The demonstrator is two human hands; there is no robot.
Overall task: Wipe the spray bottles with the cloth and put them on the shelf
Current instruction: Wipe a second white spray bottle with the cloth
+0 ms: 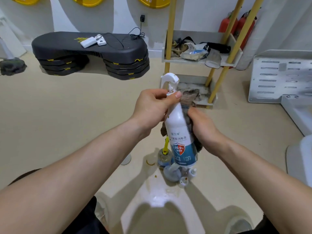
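The floor (pixel 84 119) left of the hands is open; small bottles (pixel 175 173) stand below, the shelf's (pixel 199 61) middle level is crowded.

Single head-mounted wide-angle view, looking forward and steeply down from the wearer's own position; both forearms enter from the lower corners and meet near frame centre, close to the lens. The floor (pixel 70 125) fills the middle ground, and the far wall (pixel 118 17) crosses the top edge, with straight lines bowed toward the margins. No second view is provided.
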